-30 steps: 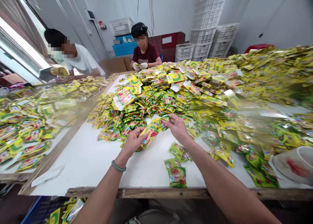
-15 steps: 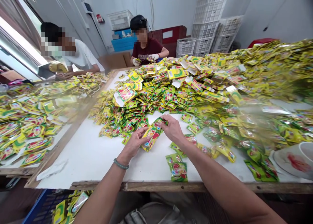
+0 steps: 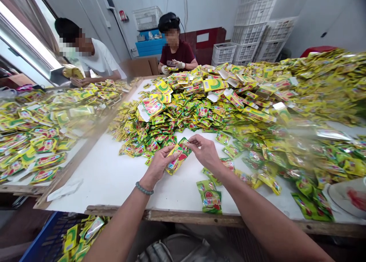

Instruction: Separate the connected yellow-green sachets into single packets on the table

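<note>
Over the white tabletop, my left hand (image 3: pixel 158 163), with a beaded bracelet on its wrist, grips a small yellow and green candy box (image 3: pixel 175 163) printed with red fruit. The box is tilted, its far end up and to the right. My right hand (image 3: pixel 204 151) pinches at that far end with thumb and fingers. A green edge shows there; whether it is a flap or a sachet, I cannot tell. Beyond both hands rises a heap of green candy sachets (image 3: pixel 143 134), with yellow boxes (image 3: pixel 214 84) on top. Under my right forearm lie two overlapping green sachets (image 3: pixel 211 200).
A wooden strip (image 3: pixel 94 140) divides the table from another heap (image 3: pixel 42 140) at left. A white cup (image 3: pixel 347 197) stands at the right. Below the edge is a blue basket (image 3: pixel 40 239) with boxes. Two people (image 3: pixel 178 54) work across the table; white crates (image 3: pixel 247 35) are stacked behind.
My right fingers have shifted slightly off the box's far end, baring more of its green edge. My left hand keeps its hold. The view has swung a little left.
</note>
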`<state>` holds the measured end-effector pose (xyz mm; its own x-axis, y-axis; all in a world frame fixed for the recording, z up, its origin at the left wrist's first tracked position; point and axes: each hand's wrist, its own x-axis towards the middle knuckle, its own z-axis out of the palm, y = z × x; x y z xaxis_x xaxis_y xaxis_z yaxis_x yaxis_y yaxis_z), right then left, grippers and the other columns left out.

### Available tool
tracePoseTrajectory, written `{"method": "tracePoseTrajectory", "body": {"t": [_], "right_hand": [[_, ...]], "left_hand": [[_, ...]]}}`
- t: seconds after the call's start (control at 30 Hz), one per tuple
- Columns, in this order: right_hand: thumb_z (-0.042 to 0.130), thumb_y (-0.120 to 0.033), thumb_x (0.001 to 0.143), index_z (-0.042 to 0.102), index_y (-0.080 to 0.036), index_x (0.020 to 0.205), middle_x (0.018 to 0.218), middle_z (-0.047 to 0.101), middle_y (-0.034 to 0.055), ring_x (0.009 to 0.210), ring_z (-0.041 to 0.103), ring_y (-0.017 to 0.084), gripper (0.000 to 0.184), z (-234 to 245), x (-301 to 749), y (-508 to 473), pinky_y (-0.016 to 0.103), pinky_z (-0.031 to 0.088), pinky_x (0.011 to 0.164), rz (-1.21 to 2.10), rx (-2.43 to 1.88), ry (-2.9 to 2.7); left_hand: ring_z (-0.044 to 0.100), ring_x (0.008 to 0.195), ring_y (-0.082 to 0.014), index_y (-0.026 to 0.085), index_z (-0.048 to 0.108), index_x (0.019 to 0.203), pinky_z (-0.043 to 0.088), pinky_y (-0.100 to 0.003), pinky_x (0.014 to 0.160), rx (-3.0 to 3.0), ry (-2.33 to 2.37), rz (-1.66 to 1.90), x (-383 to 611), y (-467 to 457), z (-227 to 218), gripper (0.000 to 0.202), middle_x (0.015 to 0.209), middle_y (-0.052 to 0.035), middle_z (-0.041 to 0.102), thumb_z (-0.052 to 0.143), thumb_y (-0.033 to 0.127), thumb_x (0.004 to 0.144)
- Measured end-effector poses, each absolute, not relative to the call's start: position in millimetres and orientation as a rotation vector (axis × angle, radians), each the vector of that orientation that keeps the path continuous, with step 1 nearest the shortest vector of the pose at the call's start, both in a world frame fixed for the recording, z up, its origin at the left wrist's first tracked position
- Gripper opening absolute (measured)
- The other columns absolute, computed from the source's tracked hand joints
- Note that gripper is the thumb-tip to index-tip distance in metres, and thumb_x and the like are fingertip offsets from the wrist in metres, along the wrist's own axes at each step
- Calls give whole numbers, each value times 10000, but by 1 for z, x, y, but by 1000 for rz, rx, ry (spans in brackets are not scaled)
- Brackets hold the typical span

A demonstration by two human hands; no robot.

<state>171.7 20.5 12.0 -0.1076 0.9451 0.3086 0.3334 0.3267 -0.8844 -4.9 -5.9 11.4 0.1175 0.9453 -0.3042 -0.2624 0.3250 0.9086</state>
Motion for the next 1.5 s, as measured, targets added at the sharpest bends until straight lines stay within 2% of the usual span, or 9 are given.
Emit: {"method": "tracePoseTrajectory", "body": {"t": [0.13, 0.37, 0.53, 0.77, 0.9, 1.07, 1.3, 1.4, 1.5], "right_hand": [[665, -327, 828, 650, -242, 694, 752, 705, 34, 820, 609, 222, 159, 19, 172, 20, 347, 425, 785, 653, -1230, -1751], [513, -259, 894, 647, -241, 751, 903, 721, 31, 1123, 598, 261, 196, 18, 163, 15, 424, 358, 968, 903, -1232, -1816], [466, -313, 936, 602, -246, 919, 783, 702, -23, 846, 650, 192, 153, 20, 158, 11, 529, 189, 1094, 1029, -1258, -1920], [635, -461, 809, 656, -229, 953, 1063, 691, 80, 1050, 583, 255, 274, 14, 166, 19, 421, 425, 943, 808, -1132, -1571], [570, -485, 840, 671, -214, 902, 872, 690, 37, 816, 611, 193, 296, 1, 162, 23, 329, 482, 778, 1206, -955, -1548], [547, -452, 854, 627, -197, 785, 706, 600, -2, 716, 546, 158, 276, -2, 164, 22, 278, 445, 683, 1297, -977, -1624], [514, -358, 890, 573, -230, 1230, 690, 587, -39, 607, 468, 132, 367, 9, 172, 16, 252, 380, 611, 1102, -1047, -1822], [520, -379, 887, 708, -222, 1007, 876, 696, 24, 785, 576, 171, 272, 14, 173, 16, 281, 429, 730, 1076, -1000, -1879], [553, -457, 870, 720, -184, 824, 822, 705, 35, 775, 601, 180, 323, 14, 172, 17, 285, 446, 707, 1265, -965, -1767]], "left_hand": [[697, 687, -162, 142, 709, 1026, 549, -277, 706, 807, 1067, 1080, -5, -6, 8, 530, 831, -40, 765, 891, 336, 568], [697, 708, -151, 148, 701, 1026, 544, -261, 722, 818, 1015, 1120, -4, -7, 5, 510, 837, -32, 762, 873, 367, 599], [696, 699, -161, 132, 671, 1000, 547, -260, 687, 868, 1033, 1092, -5, -7, 6, 490, 763, -30, 742, 866, 362, 615], [655, 595, -129, 223, 498, 1223, 539, -241, 565, 861, 996, 1340, 2, -6, 13, 581, 830, 4, 711, 771, 396, 740], [652, 601, -133, 248, 464, 1267, 556, -257, 550, 956, 1006, 1265, 1, -9, 13, 569, 892, -6, 685, 721, 417, 789], [630, 538, -129, 258, 437, 1210, 556, -271, 502, 1021, 1015, 1135, -2, -10, 12, 558, 832, 26, 651, 737, 414, 766], [626, 526, -120, 244, 446, 1086, 521, -232, 510, 992, 1014, 1147, -6, -9, 10, 518, 743, 55, 661, 778, 391, 717], [664, 586, -139, 231, 419, 1053, 531, -235, 559, 957, 1048, 1205, -7, -9, 9, 587, 771, 23, 707, 834, 344, 652], [680, 597, -156, 210, 442, 1004, 538, -253, 586, 976, 1085, 1205, -8, -8, 8, 584, 740, 4, 720, 862, 318, 612]]}}
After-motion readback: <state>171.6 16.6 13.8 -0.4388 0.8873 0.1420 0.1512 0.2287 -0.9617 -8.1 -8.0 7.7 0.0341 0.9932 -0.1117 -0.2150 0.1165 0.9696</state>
